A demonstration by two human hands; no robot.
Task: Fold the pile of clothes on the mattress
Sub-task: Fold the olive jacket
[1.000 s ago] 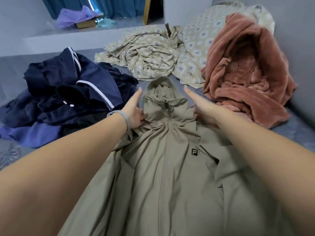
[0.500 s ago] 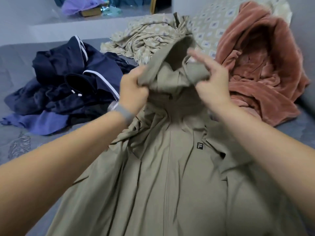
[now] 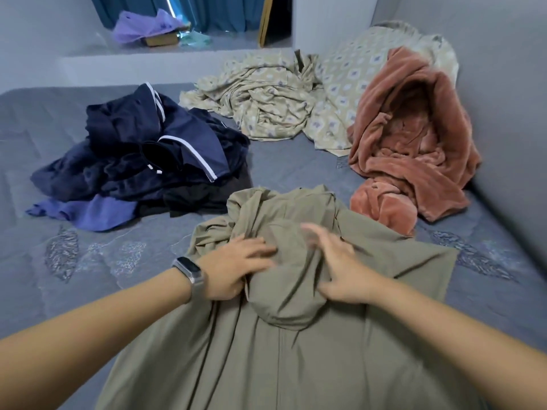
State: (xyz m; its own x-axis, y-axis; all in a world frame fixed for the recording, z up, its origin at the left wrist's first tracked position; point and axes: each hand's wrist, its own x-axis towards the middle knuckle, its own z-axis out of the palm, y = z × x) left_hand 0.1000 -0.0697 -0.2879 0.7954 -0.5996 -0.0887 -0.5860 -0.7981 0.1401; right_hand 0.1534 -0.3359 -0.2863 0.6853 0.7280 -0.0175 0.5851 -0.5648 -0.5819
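Your khaki-green hooded jacket lies spread on the grey quilted mattress straight in front of you, its hood folded down over the chest. Your left hand, with a grey band watch at the wrist, rests flat on the hood's left side with fingers spread and straight. Your right hand presses the hood's right side; its fingers look straight, though motion blur makes that hard to confirm. Just beyond the jacket on your left sits a heap of dark navy clothes with white stripes, a purple garment poking out beneath it. On your right a rust-pink fleece blanket slumps against the wall, its lower edge close to the jacket's shoulder. Farther back lies a crumpled beige patterned sheet.
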